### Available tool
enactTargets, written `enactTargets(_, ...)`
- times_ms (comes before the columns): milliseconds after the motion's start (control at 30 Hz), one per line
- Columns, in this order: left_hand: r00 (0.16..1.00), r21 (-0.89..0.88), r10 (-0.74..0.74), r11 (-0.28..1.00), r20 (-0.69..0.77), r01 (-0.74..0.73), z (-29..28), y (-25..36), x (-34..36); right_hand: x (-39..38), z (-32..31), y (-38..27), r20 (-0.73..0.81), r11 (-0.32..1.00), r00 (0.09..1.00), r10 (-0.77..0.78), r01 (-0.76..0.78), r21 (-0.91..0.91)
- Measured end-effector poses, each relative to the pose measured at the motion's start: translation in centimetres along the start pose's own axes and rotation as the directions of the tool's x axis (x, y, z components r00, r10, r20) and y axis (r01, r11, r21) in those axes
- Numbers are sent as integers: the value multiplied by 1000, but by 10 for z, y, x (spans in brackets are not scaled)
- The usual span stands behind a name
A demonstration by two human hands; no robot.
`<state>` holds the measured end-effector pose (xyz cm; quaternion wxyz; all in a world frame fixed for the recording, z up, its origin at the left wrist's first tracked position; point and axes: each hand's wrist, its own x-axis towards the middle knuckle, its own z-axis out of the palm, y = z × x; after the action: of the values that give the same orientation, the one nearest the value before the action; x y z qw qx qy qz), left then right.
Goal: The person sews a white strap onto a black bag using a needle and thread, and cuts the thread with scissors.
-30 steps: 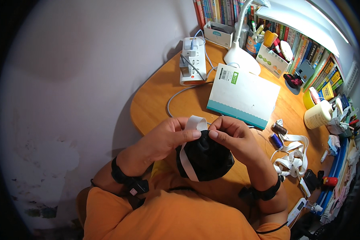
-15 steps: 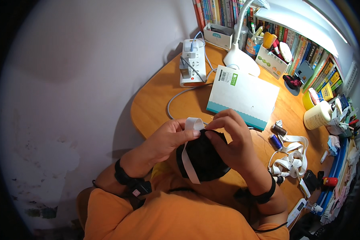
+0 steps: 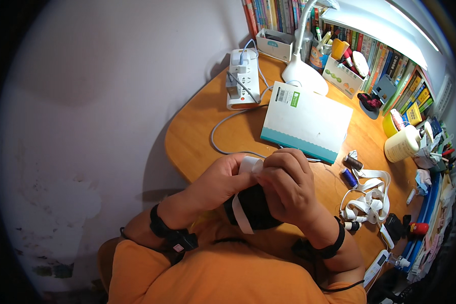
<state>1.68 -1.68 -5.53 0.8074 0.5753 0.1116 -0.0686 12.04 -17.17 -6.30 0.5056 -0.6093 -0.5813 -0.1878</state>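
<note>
My left hand [image 3: 219,181] is closed around a white fabric band [image 3: 242,215], pressing it to the upper edge of a piece of black fabric [image 3: 258,206]. The band loops up over the thumb and its loose end hangs down across the black fabric. Beside it, my right hand [image 3: 291,187] is closed, thumb and fingers pinched together against the band's edge. What lies between those fingertips is hidden or too small to make out. Both hands touch each other above my lap, at the desk's near edge.
A white and teal book [image 3: 306,124] lies beyond my hands. Right of them are a blue thread spool [image 3: 348,178], a brown one [image 3: 353,162] and a tangled white strap [image 3: 372,202]. A power strip [image 3: 244,78], desk lamp [image 3: 304,76] and pump bottle [image 3: 403,144] stand farther back.
My right hand has moved slightly down and in toward the left, its fingers curling into a tighter pinch at the band. My left hand has shifted a little, covering more of the black fabric's top.
</note>
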Motion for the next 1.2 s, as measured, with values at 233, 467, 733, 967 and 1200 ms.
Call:
enactTargets(233, 997, 8, -83, 996, 0, 83, -6, -10, 6, 1, -7, -7, -96, 992, 992, 80, -69, 110)
enactTargets(467, 990, -160, -134, 979, -39, 127, -14, -6, 4, 6, -24, 9, 4, 715, 843, 538, -459, 527)
enactTargets(733, 995, -139, -76, 988, -63, 67, -9, 10, -8, 12, -28, -4, 160, 532, 716, 680, -631, 565)
enactTargets(967, 988, -51, 24, 998, -153, -32, -12, 27, -20, 5, -21, -8, 230, 669, 753, 616, -655, 352)
enactTargets(1200, 986, -51, 55, 997, -158, -64, -11, 30, -22, 9, -22, -19, 298, 705, 777, 554, -629, 329)
